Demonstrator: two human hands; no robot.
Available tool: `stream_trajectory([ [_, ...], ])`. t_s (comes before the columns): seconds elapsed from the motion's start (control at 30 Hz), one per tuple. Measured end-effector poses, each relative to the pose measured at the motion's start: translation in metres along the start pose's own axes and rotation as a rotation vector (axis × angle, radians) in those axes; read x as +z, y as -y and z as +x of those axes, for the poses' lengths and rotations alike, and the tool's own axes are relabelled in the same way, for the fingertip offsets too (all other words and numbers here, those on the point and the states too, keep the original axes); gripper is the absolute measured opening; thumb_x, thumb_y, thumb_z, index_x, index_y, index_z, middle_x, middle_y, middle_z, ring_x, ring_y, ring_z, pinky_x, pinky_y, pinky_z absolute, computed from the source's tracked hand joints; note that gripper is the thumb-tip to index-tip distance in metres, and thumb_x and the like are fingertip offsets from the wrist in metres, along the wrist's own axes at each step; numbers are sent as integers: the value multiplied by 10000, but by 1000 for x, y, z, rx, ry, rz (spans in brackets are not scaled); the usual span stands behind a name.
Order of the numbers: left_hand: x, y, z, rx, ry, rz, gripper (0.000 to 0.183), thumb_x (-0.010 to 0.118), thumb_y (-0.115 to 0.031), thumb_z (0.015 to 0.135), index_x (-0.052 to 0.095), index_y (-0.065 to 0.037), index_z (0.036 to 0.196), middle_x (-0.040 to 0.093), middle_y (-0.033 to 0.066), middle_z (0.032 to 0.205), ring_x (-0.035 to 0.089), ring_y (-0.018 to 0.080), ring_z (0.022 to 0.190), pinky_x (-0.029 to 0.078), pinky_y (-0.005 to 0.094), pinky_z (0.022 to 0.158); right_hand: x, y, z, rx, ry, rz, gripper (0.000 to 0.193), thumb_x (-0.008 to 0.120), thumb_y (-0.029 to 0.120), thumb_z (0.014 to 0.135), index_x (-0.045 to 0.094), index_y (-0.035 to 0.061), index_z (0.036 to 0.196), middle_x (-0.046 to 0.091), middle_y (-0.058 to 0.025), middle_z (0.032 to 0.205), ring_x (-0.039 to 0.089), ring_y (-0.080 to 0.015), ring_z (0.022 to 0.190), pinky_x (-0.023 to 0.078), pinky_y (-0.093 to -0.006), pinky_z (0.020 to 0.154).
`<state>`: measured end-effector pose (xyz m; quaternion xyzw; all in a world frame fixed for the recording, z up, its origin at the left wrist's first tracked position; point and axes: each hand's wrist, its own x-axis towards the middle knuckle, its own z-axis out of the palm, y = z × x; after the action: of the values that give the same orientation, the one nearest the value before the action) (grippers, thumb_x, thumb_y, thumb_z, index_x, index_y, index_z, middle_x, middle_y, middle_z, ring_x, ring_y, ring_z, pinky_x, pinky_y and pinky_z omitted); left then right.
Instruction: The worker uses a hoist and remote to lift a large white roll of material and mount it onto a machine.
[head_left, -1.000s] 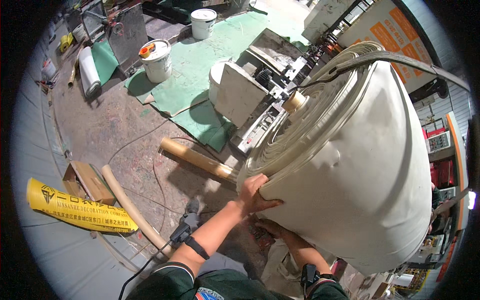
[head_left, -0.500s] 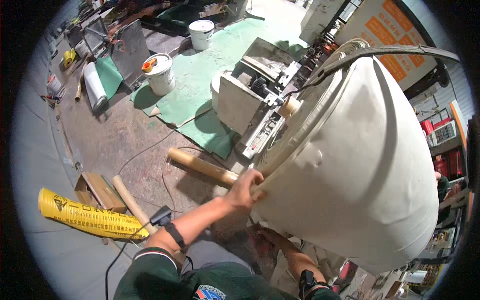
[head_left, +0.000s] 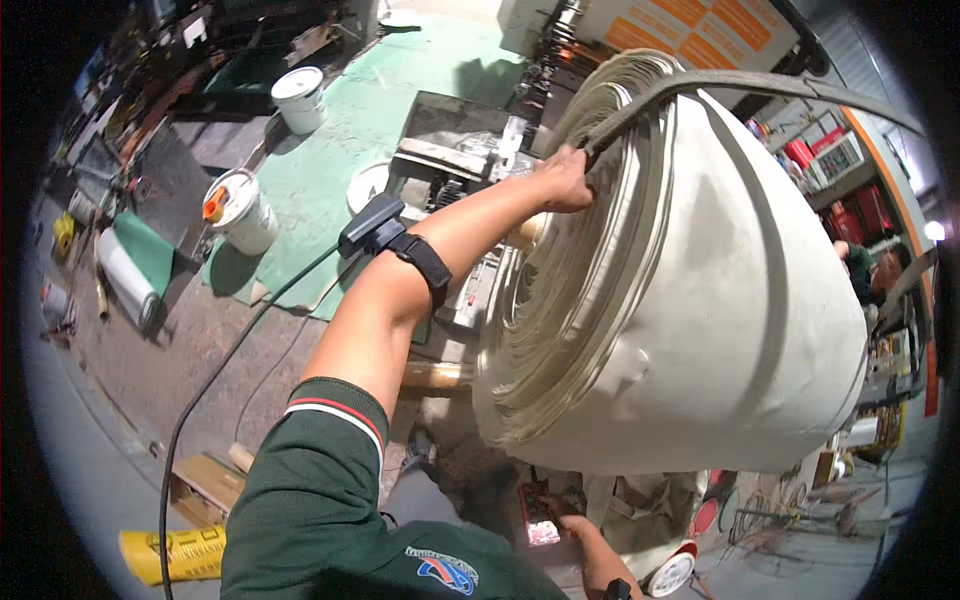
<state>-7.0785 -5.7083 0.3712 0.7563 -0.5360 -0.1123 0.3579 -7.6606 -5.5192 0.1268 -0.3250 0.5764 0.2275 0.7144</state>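
A large off-white roll of sheet material, its layered edge facing left, fills the right half of the head view. A dark grey flat strap runs across its top and down over its left end. My left hand is closed round this strap beside the layered edge, arm stretched forward. Low down, below the roll, my right hand is at a red handheld box with a bright patch on its face. My right fingers look curled at the box's side, partly in shadow.
A grey metal machine frame stands left of the roll on green sheeting. White buckets stand farther left. A cardboard tube lies under my left arm. Another person is beyond the roll at right. A yellow printed roll lies lower left.
My left hand has left the roll's lower left edge and risen to the strap, closing on it. The view has shifted right. My right hand and the red box now show below the roll.
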Motion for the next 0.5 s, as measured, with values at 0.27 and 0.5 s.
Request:
stream_trajectory([
  [0.27, -8, 15, -4, -70, -225, -82, 233, 582, -140, 839, 653, -20, 1026, 685, 250, 984, 658, 421, 963, 524, 481, 839, -17, -82, 55, 24, -107, -38, 348, 469, 348, 1004, 622, 68, 1141, 660, -79, 779, 624, -197, 605, 506, -358, 546],
  [0.5, 61, 41, 33, -46, 75, 227, 237, 580, -115, 807, 696, 85, 862, 661, 334, 977, 658, 464, 985, 536, 494, 847, -4, -78, 3, -137, -146, 395, 404, 471, 401, 1001, 602, 52, 1158, 698, -91, 903, 696, -214, 758, 589, -381, 678],
])
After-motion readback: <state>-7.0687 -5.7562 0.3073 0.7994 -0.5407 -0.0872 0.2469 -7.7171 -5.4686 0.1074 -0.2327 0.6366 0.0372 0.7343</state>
